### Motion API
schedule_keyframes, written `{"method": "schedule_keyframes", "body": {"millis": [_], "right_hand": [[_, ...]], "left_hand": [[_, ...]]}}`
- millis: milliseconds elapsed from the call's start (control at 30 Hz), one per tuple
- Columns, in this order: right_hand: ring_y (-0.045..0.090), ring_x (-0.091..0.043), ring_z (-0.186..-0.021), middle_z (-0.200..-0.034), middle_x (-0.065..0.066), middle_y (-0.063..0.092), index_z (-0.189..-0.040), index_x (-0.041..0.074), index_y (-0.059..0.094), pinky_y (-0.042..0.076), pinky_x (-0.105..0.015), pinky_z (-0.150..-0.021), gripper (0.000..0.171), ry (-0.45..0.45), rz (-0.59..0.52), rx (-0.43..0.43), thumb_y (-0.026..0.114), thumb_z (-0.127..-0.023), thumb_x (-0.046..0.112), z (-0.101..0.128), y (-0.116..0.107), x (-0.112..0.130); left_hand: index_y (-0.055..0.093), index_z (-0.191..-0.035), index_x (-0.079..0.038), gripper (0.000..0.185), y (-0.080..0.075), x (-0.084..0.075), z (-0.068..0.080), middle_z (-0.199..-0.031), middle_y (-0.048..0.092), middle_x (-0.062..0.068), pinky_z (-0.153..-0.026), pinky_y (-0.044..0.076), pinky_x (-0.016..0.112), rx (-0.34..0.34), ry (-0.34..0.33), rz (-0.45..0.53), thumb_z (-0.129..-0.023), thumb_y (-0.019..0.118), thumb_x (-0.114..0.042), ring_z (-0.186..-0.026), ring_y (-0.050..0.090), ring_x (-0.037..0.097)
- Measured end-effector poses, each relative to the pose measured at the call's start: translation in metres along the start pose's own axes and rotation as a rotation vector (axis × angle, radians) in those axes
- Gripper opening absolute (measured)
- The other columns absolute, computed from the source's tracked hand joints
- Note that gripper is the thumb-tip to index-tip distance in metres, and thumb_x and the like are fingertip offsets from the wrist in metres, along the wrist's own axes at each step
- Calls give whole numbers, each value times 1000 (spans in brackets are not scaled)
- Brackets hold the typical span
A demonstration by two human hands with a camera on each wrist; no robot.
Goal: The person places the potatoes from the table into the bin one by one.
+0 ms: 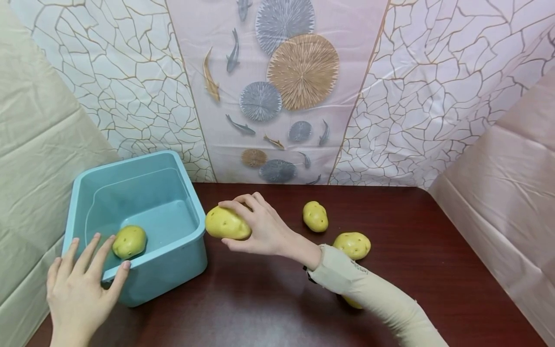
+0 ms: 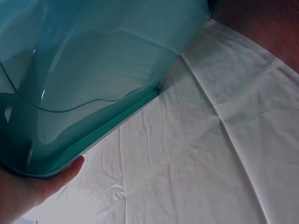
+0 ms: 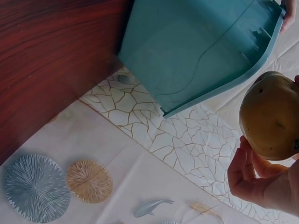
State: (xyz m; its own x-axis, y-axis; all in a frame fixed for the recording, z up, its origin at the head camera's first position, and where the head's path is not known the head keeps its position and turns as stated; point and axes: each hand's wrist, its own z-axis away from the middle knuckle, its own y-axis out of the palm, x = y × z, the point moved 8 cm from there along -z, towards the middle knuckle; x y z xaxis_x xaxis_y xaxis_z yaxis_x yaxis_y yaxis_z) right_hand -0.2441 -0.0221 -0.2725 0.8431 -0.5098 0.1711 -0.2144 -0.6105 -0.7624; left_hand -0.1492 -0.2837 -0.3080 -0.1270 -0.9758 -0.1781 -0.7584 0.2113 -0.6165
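My right hand point(image 1: 264, 231) grips a yellow potato point(image 1: 226, 222) between thumb and fingers, just outside the right rim of a blue plastic bin point(image 1: 166, 284). In the right wrist view the same potato point(image 3: 271, 116) is held by its side, with the bin point(image 3: 187, 51) beyond it. Over the bin's near left corner lies my left hand point(image 1: 82, 284), its fingers spread and fairly straight. The left wrist view shows one digit of that hand against the rim point(image 2: 117, 125). Inside the bin rests another potato point(image 1: 130, 242).
On the dark red wooden table point(image 1: 243, 299), right of the bin, lie a potato point(image 1: 315, 217) and a second potato point(image 1: 352, 245). A further potato point(image 1: 353, 302) is mostly hidden under my right forearm. Patterned cloth point(image 1: 277, 96) hangs behind the table.
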Motion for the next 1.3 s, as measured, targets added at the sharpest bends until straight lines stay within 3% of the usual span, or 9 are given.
{"method": "schedule_keyframes", "body": {"millis": [1300], "right_hand": [[40, -10, -88, -105, 4, 52, -121, 26, 50, 35, -17, -69, 61, -9, -38, 27, 68, -67, 47, -21, 18, 18]], "left_hand": [[57, -117, -9, 68, 0, 0, 0, -118, 55, 24, -99, 23, 61, -3, 0, 9, -83, 35, -63, -125, 37, 40]]}}
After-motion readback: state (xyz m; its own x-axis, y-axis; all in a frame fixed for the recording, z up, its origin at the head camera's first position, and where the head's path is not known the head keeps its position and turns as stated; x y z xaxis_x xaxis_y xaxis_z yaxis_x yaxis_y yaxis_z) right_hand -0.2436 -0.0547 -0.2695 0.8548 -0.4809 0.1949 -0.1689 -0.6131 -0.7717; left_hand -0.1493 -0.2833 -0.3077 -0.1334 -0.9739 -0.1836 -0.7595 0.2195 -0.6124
